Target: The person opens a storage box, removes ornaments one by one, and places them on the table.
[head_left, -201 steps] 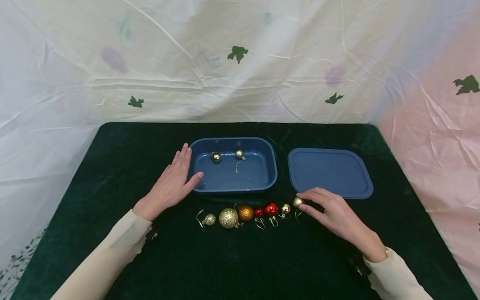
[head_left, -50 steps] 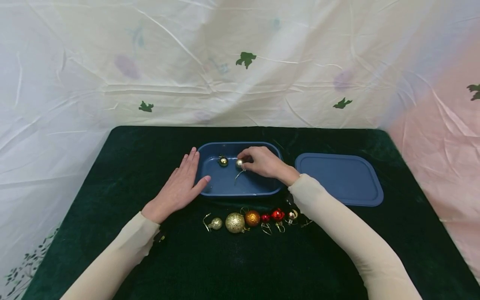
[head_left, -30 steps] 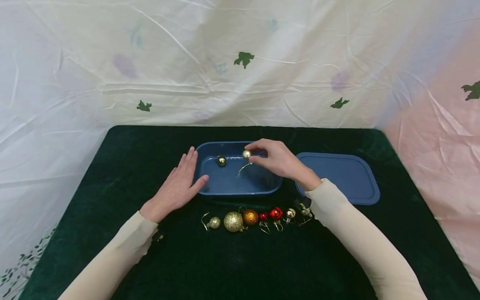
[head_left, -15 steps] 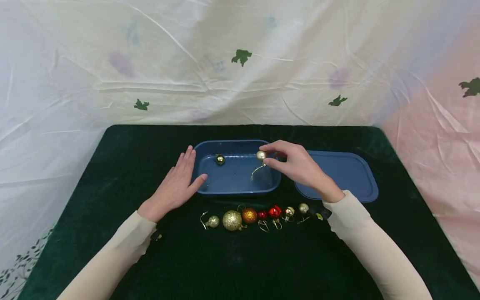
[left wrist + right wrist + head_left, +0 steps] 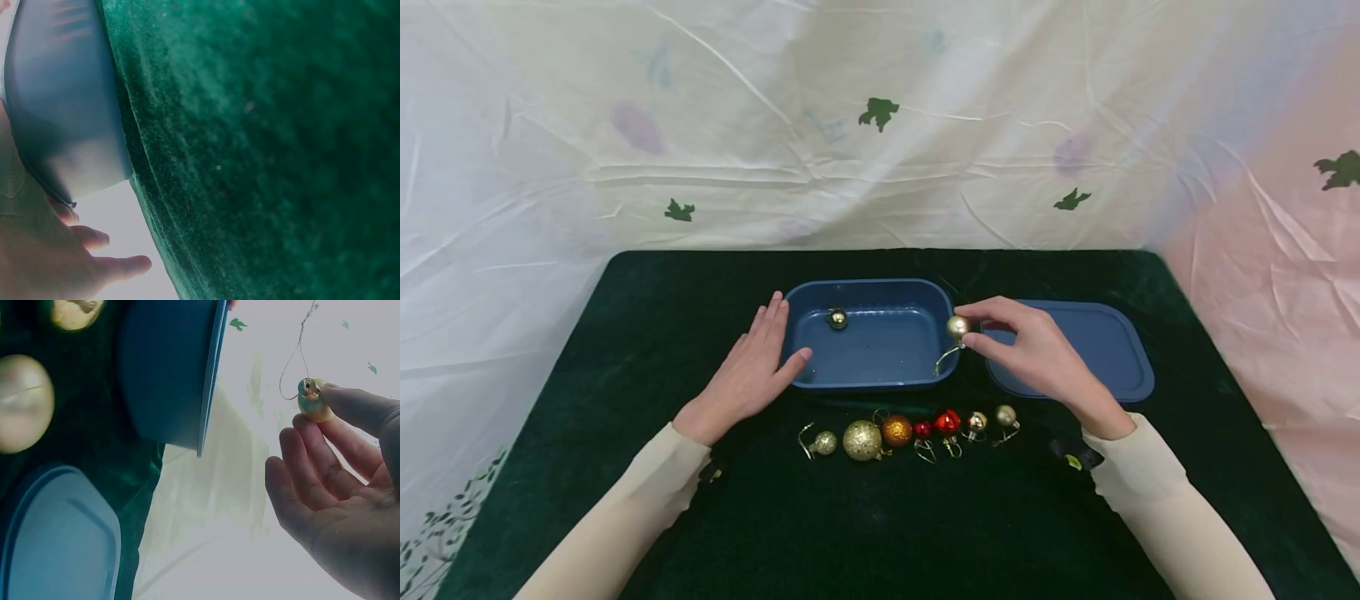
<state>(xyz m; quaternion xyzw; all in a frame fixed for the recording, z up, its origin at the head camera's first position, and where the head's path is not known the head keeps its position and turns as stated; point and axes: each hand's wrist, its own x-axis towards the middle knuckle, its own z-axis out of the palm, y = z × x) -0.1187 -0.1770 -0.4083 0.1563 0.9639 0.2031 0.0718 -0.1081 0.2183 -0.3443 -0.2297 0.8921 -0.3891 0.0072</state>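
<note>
Between thumb and fingers my right hand pinches a small pale-gold Christmas bauble, its string dangling, over the right rim of a blue rectangular container. The right wrist view shows that bauble at the fingertips, cap and string toward the camera. My left hand rests with straight fingers against the container's left side, the thumb over its rim. One shiny gold bauble lies inside the container. In the left wrist view the left hand touches the container's outer wall.
A row of baubles lies in front of the container: small glittery gold, large glittery gold, orange, two red ones, and two small gold ones. A flat blue lid lies at the right on the dark green cloth.
My right hand has lifted the pale-gold bauble from inside the container and carried it right, to the right rim. Earlier it set another gold bauble down at the row's right end. The left hand stays put.
</note>
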